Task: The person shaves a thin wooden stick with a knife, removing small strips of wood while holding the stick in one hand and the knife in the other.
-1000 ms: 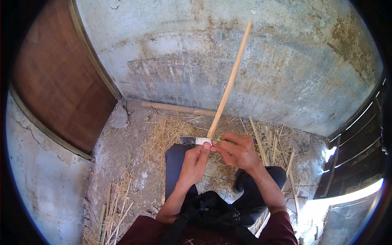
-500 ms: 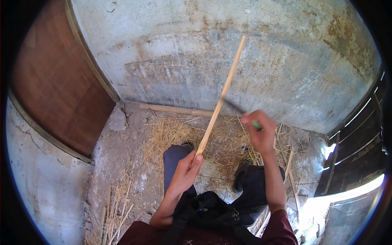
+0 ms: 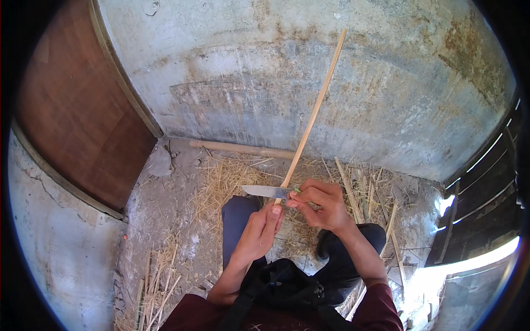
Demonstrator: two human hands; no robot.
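A long, thin strip of pale wood or bamboo (image 3: 316,110) slants up and to the right in front of the wall. My left hand (image 3: 261,230) is closed round its lower end, thumb on top. Just above that thumb, the knife (image 3: 264,191) lies crosswise over the strip, its blade pointing left. My right hand (image 3: 320,205) grips the knife by its handle, of which only a bit of green shows between the fingers. The two hands are close together above my knees.
Straw-like shavings (image 3: 221,179) cover the floor between my feet and the wall (image 3: 232,83). A bamboo pole (image 3: 237,147) lies along the wall's foot. More strips (image 3: 396,251) lie at right, and others (image 3: 152,292) at lower left. A brown door (image 3: 83,110) stands left.
My right hand has brought the knife down and left, from partway up the strip to just above my left hand. The strip's far end has moved up and right, and it looks narrower.
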